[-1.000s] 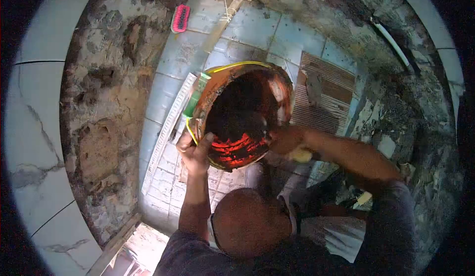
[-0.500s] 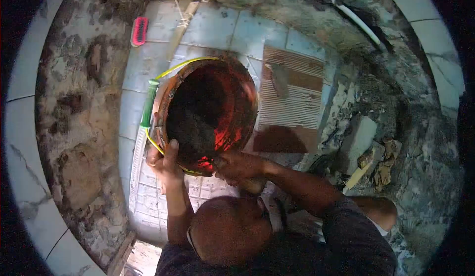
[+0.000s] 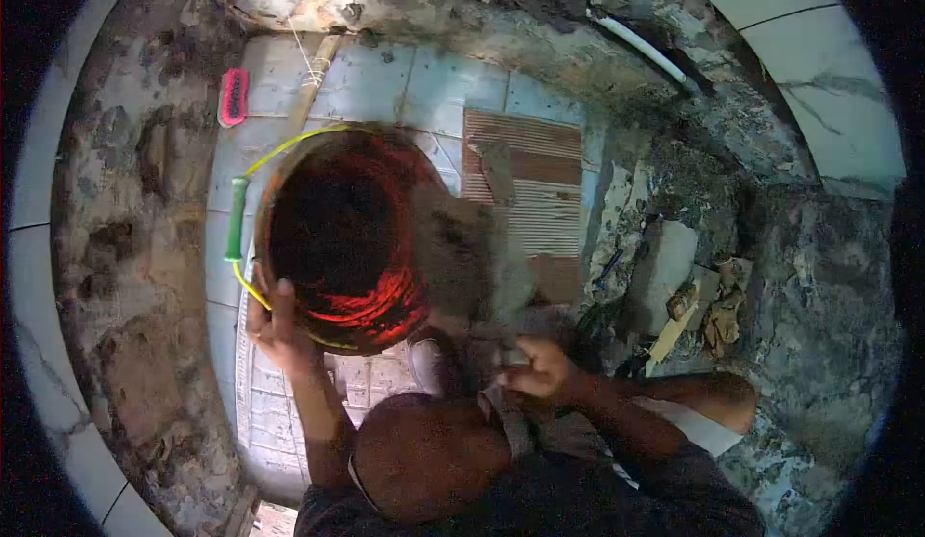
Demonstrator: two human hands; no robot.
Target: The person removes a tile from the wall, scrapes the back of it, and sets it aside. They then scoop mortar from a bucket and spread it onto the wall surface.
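My left hand is closed on the rim of an orange-red bucket, its thumb over the edge. The bucket's mouth is tilted toward me. Dark residue lines its inside, and the bottom is too dark to make out. A yellow wire handle with a green grip hangs out on the left. Right of the bucket, my right hand is closed around what looks like a trowel, its wide grey blade smeared by motion. Behind the blade lies a brown tile with combed ridges of mortar and a small grey piece on it.
A pink brush lies at the far left beside a wooden stick wound with string. At right are rubble and broken pieces. A white pipe runs along the back wall. Rough, stained walls enclose the tiled floor.
My right hand has come out of the bucket with the trowel and moved right, toward me. My left hand stays on the rim. The whole view has shifted a little.
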